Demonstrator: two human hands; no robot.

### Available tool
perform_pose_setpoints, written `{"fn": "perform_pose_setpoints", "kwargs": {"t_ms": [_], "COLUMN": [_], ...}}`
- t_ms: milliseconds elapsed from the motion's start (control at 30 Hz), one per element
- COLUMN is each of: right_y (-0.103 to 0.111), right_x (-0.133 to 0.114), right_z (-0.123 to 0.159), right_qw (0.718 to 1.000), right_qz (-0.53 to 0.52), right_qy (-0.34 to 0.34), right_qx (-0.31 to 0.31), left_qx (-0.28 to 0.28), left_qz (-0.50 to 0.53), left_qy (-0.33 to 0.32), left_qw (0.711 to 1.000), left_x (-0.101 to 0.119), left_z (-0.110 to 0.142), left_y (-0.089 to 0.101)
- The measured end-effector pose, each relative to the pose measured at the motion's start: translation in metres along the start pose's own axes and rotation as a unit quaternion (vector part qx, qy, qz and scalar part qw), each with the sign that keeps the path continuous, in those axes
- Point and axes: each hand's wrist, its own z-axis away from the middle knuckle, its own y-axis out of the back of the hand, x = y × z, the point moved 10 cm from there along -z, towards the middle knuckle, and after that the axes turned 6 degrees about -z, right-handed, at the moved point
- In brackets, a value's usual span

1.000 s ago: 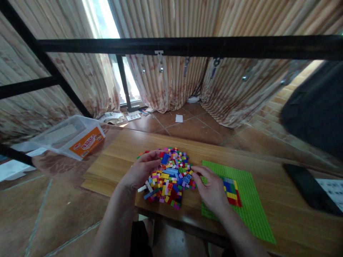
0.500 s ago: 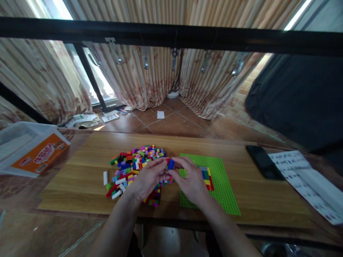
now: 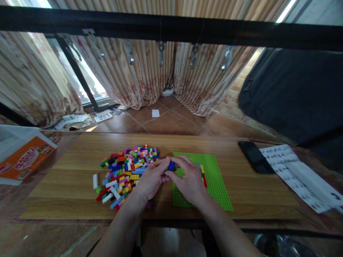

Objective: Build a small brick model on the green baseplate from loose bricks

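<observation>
Blue brick (image 3: 171, 166): pinched between left hand (image 3: 153, 175) and right hand (image 3: 189, 178), long axis obscured.
Green baseplate (image 3: 215, 184): seen at brick's four o'clock, right hand placed nearer.

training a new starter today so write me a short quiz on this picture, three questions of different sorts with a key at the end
1. True or false: the loose brick pile lies to the left of the green board.
2. What colour shows on the held brick? A red, B blue, C yellow
3. Which of the person's hands hides part of the green board?

Key:
1. True
2. B
3. The right hand
</observation>
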Motion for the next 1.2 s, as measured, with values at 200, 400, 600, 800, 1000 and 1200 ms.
{"fn": "perform_pose_setpoints", "kwargs": {"t_ms": [200, 400, 600, 800, 1000, 1200], "right_y": [0.008, 0.008, 0.010, 0.040, 0.065, 0.064], "right_x": [0.005, 0.010, 0.019, 0.057, 0.100, 0.100], "right_z": [0.000, 0.000, 0.001, -0.001, 0.006, 0.007], "right_qw": [0.998, 0.996, 0.990, 0.946, 0.895, 0.964], "right_qz": [-0.054, -0.089, -0.133, -0.273, -0.332, -0.133], "right_qy": [-0.011, -0.019, -0.043, -0.149, -0.231, -0.208], "right_qx": [-0.001, -0.020, -0.011, 0.096, 0.189, 0.099], "left_qx": [-0.020, -0.035, -0.019, 0.013, 0.024, 0.021], "left_qz": [0.013, 0.003, -0.037, -0.004, 0.043, -0.022], "left_qy": [0.008, 0.001, 0.013, 0.004, 0.034, 0.036], "left_qw": [1.000, 0.999, 0.999, 1.000, 0.998, 0.999], "left_x": [-0.001, 0.000, -0.002, 0.007, 0.010, 0.000], "left_z": [-0.002, -0.002, -0.004, -0.002, -0.002, -0.005], "left_y": [-0.007, -0.011, -0.006, 0.005, 0.006, 0.000]}}
